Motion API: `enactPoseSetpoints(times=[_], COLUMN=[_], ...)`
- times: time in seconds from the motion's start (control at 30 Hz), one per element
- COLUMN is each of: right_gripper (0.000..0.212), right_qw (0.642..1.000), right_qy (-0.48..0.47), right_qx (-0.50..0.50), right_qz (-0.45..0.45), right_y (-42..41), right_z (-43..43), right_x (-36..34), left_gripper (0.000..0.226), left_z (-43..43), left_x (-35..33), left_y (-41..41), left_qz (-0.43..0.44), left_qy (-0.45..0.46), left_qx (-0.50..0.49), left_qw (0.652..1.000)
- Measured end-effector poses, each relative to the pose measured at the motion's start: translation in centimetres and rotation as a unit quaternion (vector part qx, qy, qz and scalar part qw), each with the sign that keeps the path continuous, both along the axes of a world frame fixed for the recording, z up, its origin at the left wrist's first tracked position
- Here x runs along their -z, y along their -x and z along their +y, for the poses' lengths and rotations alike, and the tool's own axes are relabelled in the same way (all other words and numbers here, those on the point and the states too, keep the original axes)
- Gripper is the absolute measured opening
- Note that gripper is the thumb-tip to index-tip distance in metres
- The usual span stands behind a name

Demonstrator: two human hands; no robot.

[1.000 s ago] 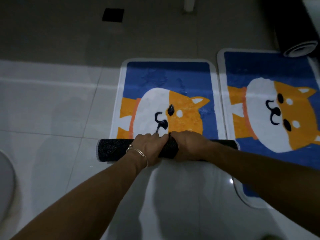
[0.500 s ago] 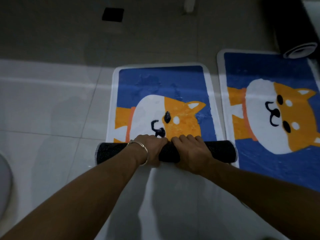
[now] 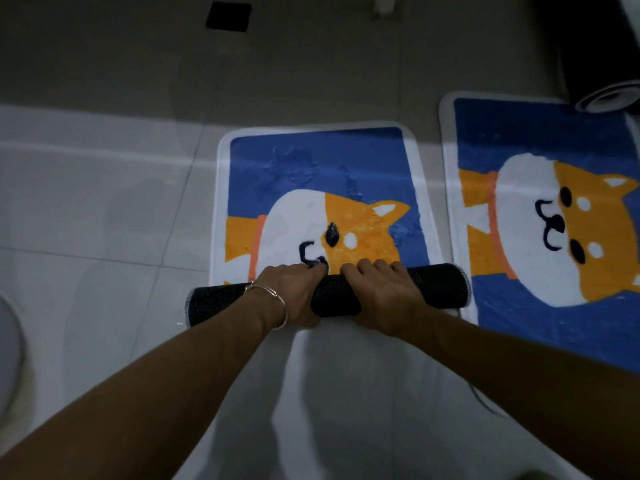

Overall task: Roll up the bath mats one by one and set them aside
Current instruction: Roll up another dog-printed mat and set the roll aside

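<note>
A blue bath mat (image 3: 318, 168) with an orange and white dog print lies on the floor, its near part wound into a black-backed roll (image 3: 436, 285). My left hand (image 3: 294, 292), with a thin bangle at the wrist, and my right hand (image 3: 381, 292) grip the middle of the roll side by side, fingers curled over its far side onto the print. A second mat (image 3: 554, 161) of the same design lies flat to the right. A finished black roll (image 3: 609, 95) lies at the far right, beyond that mat.
Pale glossy floor tiles (image 3: 97, 209) surround the mats, turning to darker grey floor farther away. A square black floor drain (image 3: 228, 16) sits at the top. A grey rounded object (image 3: 8, 344) shows at the left edge. A pale post base (image 3: 386, 3) stands at the top.
The roll has advanced away from me over the dog print, covering more of the mat. Both hands have stayed together on the roll's middle and moved forward with it.
</note>
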State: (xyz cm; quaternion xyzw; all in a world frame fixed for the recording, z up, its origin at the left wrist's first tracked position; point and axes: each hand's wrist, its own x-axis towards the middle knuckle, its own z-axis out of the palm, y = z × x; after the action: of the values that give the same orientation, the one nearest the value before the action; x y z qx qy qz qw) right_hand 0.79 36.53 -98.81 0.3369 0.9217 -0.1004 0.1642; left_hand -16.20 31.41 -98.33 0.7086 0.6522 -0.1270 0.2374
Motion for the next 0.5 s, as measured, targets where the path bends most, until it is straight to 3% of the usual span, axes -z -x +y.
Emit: enactPoseSetpoints(times=[0.13, 0.23, 0.4, 0.5], right_gripper=[0.051, 0.055, 0.066, 0.061], right_qw=[0.997, 0.991, 0.997, 0.992], right_qy=[0.072, 0.127, 0.004, 0.115], right_qx=[-0.016, -0.013, -0.048, -0.024], right_qz=[-0.005, -0.026, 0.059, -0.037], right_y=[0.6, 0.8, -0.2, 1.1], right_z=[1.4, 2.5, 1.6, 2.8], right_x=[-0.3, -0.4, 1.0, -0.6], left_gripper=[0.079, 0.064, 0.057, 0.071], left_z=[-1.4, -0.5, 1.3, 0.3], left_x=[0.2, 0.1, -0.2, 0.0], left_y=[-0.6, -0.6, 0.1, 0.1], left_qz=[0.050, 0.025, -0.026, -0.030], left_qy=[-0.035, 0.009, 0.098, 0.034], left_qx=[0.023, 0.000, 0.004, 0.003], left_qw=[0.998, 1.000, 0.995, 0.999])
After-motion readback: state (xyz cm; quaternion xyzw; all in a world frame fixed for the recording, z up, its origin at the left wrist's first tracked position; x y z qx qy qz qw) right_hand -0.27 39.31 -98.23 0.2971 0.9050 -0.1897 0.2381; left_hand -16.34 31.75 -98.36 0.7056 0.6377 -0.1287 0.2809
